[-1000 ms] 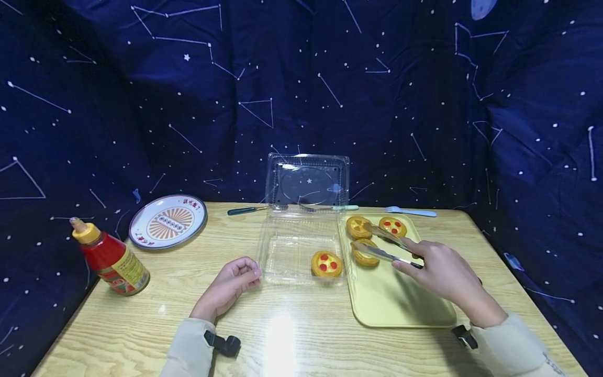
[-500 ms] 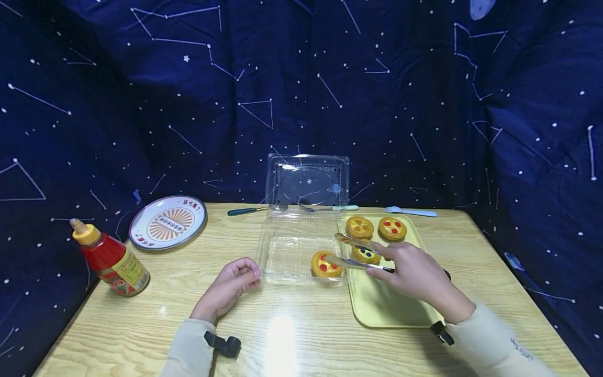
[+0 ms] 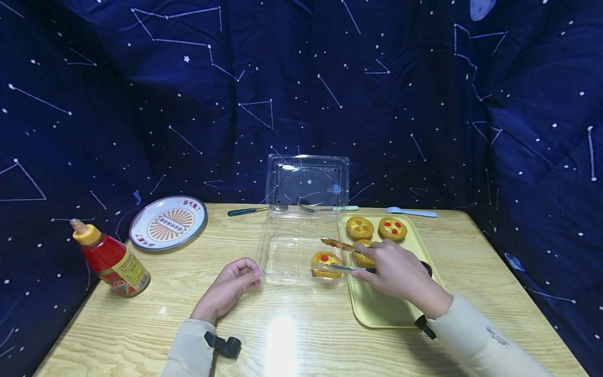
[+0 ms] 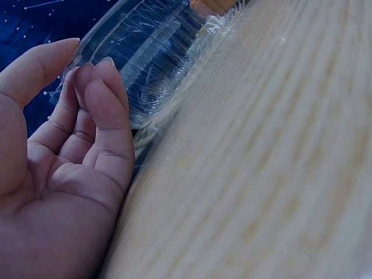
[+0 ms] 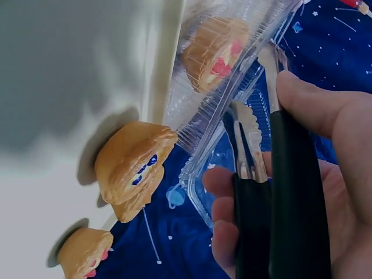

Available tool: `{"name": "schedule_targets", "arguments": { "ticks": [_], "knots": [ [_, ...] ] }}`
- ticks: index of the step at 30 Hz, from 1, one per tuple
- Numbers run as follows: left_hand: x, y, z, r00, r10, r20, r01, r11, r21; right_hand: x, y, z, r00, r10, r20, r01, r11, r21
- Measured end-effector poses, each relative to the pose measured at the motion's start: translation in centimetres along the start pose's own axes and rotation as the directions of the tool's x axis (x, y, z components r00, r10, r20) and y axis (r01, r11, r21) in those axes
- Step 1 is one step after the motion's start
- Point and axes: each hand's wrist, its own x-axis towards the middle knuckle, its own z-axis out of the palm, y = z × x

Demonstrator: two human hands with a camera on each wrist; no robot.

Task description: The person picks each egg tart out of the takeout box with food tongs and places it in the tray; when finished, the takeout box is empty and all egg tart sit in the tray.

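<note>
My right hand grips black-handled metal tongs. The tongs' arms stand apart over the right part of a clear plastic container; one passes in front of a red-dotted egg tart lying inside. Nothing shows between the tong tips. At the container's left front corner, my left hand pinches the rim between thumb and curled fingers. A tart with blue berries sits on the yellow tray under my right fingers. Behind it are a plain-topped tart and another red-dotted tart.
The container's lid stands raised against the starry cloth. Along the back edge lie a dark-handled utensil, a pale green-handled fork and a blue fork. A plate and red sauce bottle are at left.
The right hand has carried the tongs leftward from around the blue-berry tart on the tray to over the container. The tarts and the left hand have stayed in place.
</note>
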Motion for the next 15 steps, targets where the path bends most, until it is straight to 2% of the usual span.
{"name": "schedule_targets", "arguments": {
  "ticks": [7, 15],
  "knots": [
    [-0.1, 0.0, -0.1, 1.0, 0.0, -0.006, 0.0, 1.0, 0.001, 0.8, -0.7, 0.0, 0.998, -0.005, 0.063, 0.009, 0.998, -0.062],
    [0.0, 0.0, -0.1, 1.0, -0.008, -0.006, 0.008, 1.0, -0.005, 1.2, -1.1, 0.3, 0.995, 0.0, 0.099, 0.005, 0.999, -0.049]
  ]
}}
